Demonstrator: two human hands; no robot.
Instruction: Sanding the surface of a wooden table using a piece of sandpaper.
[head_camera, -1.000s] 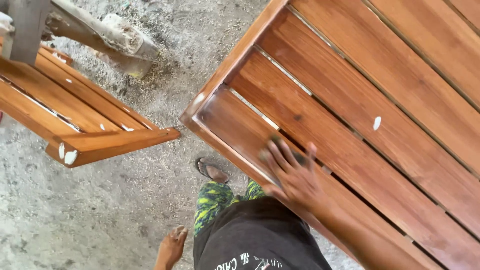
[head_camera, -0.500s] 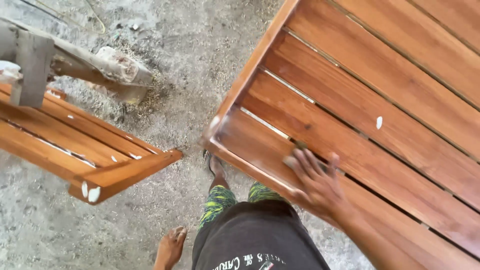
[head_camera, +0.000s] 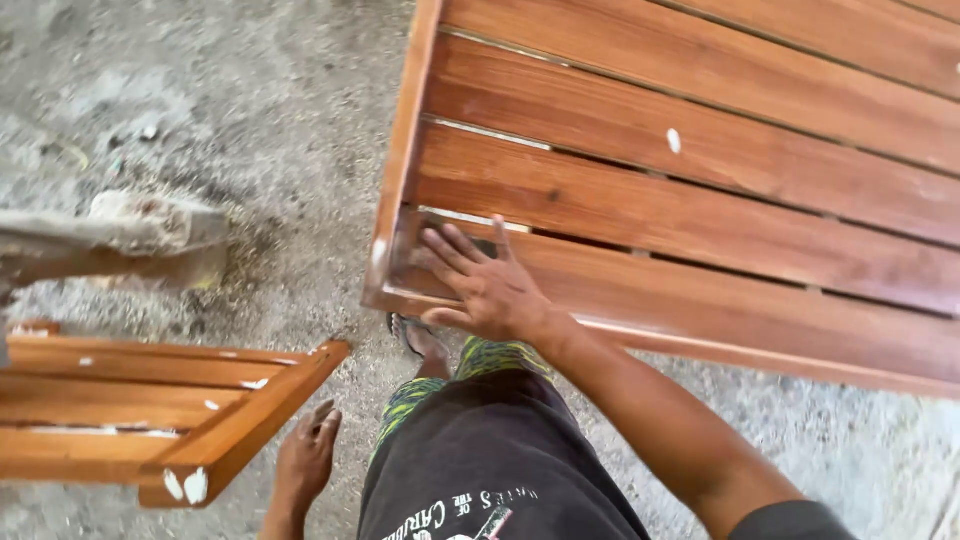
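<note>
A large slatted wooden panel (head_camera: 700, 190), orange-brown and glossy, is seen from above, filling the upper right. The right hand (head_camera: 480, 280) is pressed flat on the slat nearest the panel's lower-left corner, fingers spread and extended, nothing grasped. The left hand (head_camera: 305, 455) is held low beside the leg, loosely open and empty, just beside the corner of a smaller slatted wooden frame (head_camera: 150, 420) at lower left. Dusty concrete floor (head_camera: 250, 120) is seen between the two pieces.
</note>
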